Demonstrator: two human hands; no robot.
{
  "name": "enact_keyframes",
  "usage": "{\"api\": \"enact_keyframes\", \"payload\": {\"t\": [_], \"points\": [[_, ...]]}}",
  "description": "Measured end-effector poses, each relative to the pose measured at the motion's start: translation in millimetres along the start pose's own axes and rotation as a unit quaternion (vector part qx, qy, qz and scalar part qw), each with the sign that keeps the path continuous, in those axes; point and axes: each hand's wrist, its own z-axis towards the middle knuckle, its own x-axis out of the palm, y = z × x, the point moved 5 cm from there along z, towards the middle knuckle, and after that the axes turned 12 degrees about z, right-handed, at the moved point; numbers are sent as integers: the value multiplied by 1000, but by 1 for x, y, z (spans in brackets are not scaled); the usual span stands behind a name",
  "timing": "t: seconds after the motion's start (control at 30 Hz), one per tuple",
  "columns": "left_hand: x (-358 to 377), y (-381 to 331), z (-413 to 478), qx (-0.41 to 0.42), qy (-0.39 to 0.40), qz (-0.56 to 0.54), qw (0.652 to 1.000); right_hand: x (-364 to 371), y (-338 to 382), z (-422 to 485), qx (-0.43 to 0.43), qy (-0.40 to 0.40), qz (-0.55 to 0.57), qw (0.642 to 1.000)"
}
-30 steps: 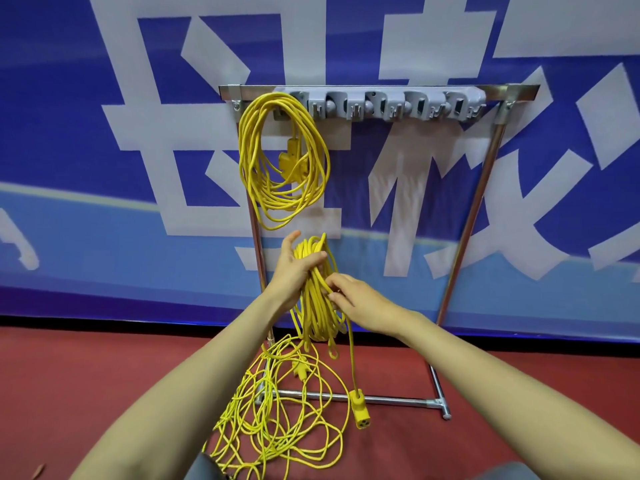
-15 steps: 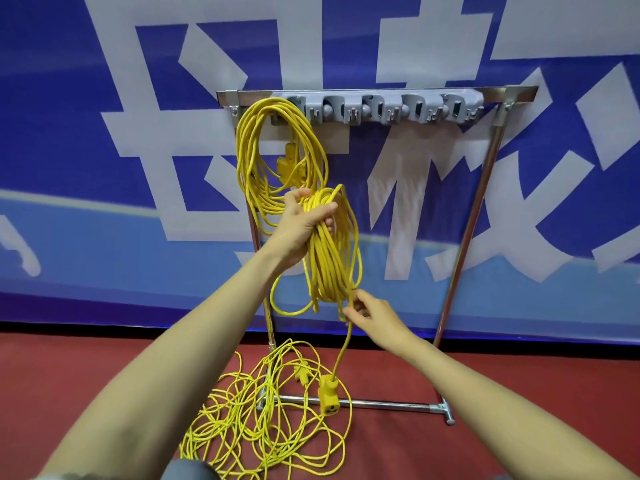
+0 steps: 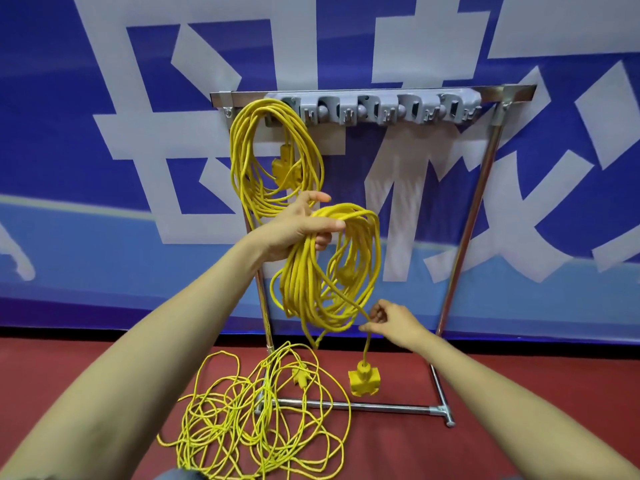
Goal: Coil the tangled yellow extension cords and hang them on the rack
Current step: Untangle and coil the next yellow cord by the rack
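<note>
My left hand [image 3: 298, 226] grips the top of a coiled yellow extension cord [image 3: 332, 271], held up in front of the rack. Below it my right hand [image 3: 394, 322] pinches the coil's loose tail, and the yellow socket block [image 3: 363, 377] dangles under that hand. One coiled yellow cord [image 3: 273, 157] hangs from the leftmost hook of the metal rack [image 3: 485, 188]. A tangled yellow cord [image 3: 256, 417] lies in a loose heap on the red floor by the rack's left foot.
A grey holder strip [image 3: 381, 110] with several bare hooks runs along the rack's top bar. The rack's base bar [image 3: 363, 406] crosses the red floor [image 3: 69, 368]. A blue and white banner [image 3: 104, 168] fills the wall behind.
My left hand has lifted the coil from waist height up in front of the rack. My right hand slid down the tail, and the socket block rose off the floor.
</note>
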Motion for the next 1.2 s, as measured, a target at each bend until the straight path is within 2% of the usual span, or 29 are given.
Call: {"api": "enact_keyframes", "payload": {"t": [0.1, 0.17, 0.23, 0.3, 0.37, 0.47, 0.6, 0.8, 1.0, 1.1, 1.2], "points": [[10, 9, 7, -30, 49, 85, 995, -12, -15, 5, 82, 47, -104, 990], [14, 17, 11, -49, 79, 104, 990, -28, -17, 6, 100, 9, -157, 982], [18, 23, 14, -62, 99, 118, 986, -47, -1, 4, 44, -70, -102, 991], [23, 25, 17, -75, 118, 137, 981, -63, 30, -2, -54, -90, 18, 994], [33, 27, 19, -87, 142, 173, 971, -73, 64, -13, -121, -44, 77, 989], [46, 34, 19, -98, 172, 222, 955, -73, 102, -18, -168, 30, 7, 985], [49, 40, 14, -100, 192, 232, 948, -50, 111, -12, -108, 165, -10, 980], [33, 41, 5, -88, 157, 259, 949, -33, 130, -12, -125, 149, -55, 979], [6, 47, -12, -56, 97, 184, 977, -18, 154, -22, -154, 124, 94, 976], [-3, 51, -20, -16, 51, 147, 988, -13, 165, -24, -147, 118, 108, 976], [-9, 57, -26, 20, 9, 139, 990, -17, 176, -22, -147, 104, 74, 981]]}}
